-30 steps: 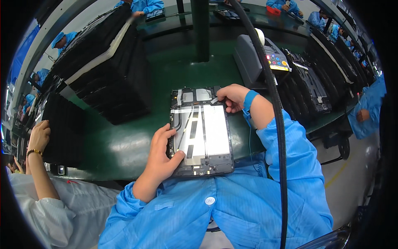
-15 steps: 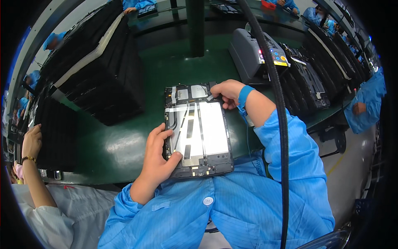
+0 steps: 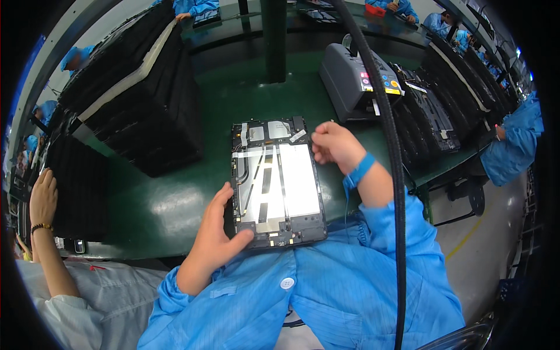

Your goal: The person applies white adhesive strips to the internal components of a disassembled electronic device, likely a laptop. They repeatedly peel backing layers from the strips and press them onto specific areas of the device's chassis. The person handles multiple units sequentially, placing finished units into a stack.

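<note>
At the near edge of the green table (image 3: 169,207), left hand (image 3: 211,239) loosely spread: thumb over the near-left corner of an opened tablet (image 3: 303,181), fingers along its left side. The right hand (image 3: 338,146) is off it, just beside the far-right corner, fingers curled; can't tell from here whether they pinch anything. Tablet lies between both hands, long axis pointing away from the body; left is nearer, touching. Small white strip (image 3: 298,136) on the right hand's corner. Beyond: grey machine (image 3: 344,84) right, dark stack (image 3: 140,131) left, co-worker's hand (image 3: 44,198) far left.
</note>
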`<action>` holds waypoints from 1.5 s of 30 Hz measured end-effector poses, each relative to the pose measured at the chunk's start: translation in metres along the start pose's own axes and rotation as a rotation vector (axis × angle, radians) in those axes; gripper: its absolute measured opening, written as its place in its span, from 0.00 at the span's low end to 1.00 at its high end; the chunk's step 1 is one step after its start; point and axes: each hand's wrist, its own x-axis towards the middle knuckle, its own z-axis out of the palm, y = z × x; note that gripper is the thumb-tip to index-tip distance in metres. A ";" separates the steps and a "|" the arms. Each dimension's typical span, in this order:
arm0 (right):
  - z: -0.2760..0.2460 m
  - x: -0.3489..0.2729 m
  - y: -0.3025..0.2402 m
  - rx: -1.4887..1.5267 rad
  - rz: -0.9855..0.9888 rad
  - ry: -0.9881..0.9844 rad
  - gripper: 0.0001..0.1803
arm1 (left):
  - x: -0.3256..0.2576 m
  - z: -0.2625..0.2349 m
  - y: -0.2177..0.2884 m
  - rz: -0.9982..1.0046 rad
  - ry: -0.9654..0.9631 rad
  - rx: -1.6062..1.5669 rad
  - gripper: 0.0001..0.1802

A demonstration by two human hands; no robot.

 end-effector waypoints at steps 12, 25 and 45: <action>0.024 -0.130 0.049 -1.074 -0.473 -0.019 0.39 | -0.011 -0.004 0.032 -0.095 -0.161 0.332 0.66; 0.047 -0.134 -0.024 -0.154 -0.933 -0.058 0.33 | 0.033 -0.064 0.121 0.558 0.075 0.227 0.59; 0.239 0.036 -0.225 -0.351 -0.956 -0.167 0.44 | 0.131 -0.301 0.098 0.323 0.434 -0.105 0.41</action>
